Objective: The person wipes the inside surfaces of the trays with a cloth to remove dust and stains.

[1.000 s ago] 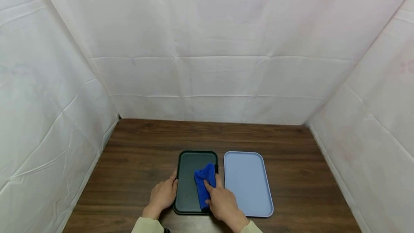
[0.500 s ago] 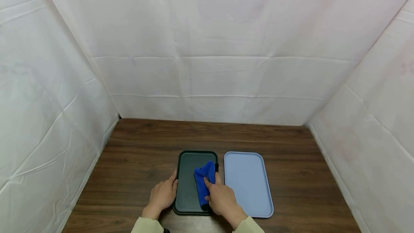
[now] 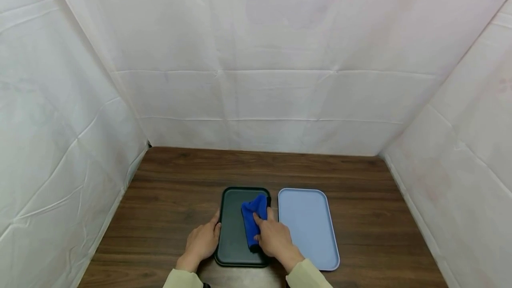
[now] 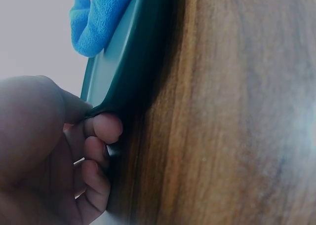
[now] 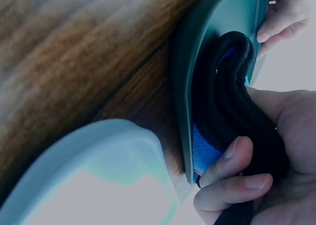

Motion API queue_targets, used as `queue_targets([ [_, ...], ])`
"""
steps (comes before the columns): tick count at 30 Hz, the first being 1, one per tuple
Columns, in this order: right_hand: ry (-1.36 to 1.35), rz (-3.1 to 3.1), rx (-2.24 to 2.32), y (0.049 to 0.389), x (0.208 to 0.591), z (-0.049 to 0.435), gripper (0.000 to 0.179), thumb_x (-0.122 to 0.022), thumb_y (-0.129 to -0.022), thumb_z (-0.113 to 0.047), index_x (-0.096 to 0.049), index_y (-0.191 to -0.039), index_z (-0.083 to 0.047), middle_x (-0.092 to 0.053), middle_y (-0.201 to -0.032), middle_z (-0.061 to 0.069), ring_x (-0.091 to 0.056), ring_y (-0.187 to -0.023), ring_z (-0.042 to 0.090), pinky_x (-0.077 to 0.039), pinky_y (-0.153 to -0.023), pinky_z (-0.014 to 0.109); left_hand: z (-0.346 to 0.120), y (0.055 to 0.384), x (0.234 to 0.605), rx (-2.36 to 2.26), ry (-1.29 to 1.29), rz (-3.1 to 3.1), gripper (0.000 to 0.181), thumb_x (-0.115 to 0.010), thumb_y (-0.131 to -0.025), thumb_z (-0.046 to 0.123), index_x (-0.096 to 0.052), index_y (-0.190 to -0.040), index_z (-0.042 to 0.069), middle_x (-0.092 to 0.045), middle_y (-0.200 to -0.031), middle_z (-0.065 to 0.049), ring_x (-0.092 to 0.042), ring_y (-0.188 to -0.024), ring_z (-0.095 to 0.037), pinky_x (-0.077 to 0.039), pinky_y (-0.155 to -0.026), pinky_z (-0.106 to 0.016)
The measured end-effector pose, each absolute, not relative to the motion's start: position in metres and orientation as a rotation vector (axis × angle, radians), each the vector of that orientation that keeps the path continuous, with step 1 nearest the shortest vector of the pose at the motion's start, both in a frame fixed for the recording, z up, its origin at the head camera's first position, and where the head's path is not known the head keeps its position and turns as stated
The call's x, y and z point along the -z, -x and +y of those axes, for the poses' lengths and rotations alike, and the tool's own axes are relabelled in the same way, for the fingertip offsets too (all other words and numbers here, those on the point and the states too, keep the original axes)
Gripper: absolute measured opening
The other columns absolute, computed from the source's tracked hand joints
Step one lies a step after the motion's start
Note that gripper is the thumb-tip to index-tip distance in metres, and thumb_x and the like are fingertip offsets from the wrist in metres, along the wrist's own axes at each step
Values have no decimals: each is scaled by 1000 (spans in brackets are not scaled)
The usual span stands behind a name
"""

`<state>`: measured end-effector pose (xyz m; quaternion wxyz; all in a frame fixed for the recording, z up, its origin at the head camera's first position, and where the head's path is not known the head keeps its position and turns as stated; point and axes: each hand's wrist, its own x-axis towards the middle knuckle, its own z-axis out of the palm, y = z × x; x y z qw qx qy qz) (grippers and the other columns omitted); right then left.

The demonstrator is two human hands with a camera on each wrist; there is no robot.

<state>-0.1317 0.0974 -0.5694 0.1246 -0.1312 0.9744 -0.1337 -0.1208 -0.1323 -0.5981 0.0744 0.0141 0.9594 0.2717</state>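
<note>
A dark green tray (image 3: 234,226) lies on the wooden table beside a light blue tray (image 3: 308,228). My left hand (image 3: 202,241) grips the green tray's left rim (image 4: 106,104), thumb on top and fingers curled under the edge. My right hand (image 3: 274,239) holds a bunched blue cloth (image 3: 252,219) with a black edge (image 5: 232,96) and presses it onto the right half of the green tray (image 5: 217,18). The blue cloth (image 4: 96,18) also shows at the top of the left wrist view.
White sheeting walls close in the table (image 3: 180,181) at the back and on both sides. The light blue tray (image 5: 98,180) lies right next to the green one, with bare wood beyond both trays.
My right hand has slid the blue cloth a little farther up the green tray. The left hand has kept its hold on the rim.
</note>
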Motion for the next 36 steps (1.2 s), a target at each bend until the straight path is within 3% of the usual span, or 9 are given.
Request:
queue_targets([
  [16,418,2868,416,154,570,99,64,-77,-94,-29,-53,-153,-17,-40,-156,28,-66,-73,27,-53,-58,41,-131,121,597,-801,-24,2869,49,-52,-108,26,-49,-156,15,-77,-106,-20,-72,-83,-36,-54,-71,-54],
  [23,388,2881,401,160,569,97,63,-76,-95,-30,-53,-153,-18,-41,-154,28,-65,-70,30,-55,-60,44,-131,121,597,-801,-20,2855,50,-52,-108,26,-47,-157,17,-72,-81,-13,-62,-66,-23,-51,-65,-49],
  [36,344,2883,381,167,569,89,63,-72,-98,-33,-50,-155,-17,-40,-155,29,-58,-61,24,-53,-57,42,-133,122,598,-793,-20,2861,50,-52,-108,26,-48,-156,15,-77,-105,-21,-72,-83,-36,-54,-73,-54],
])
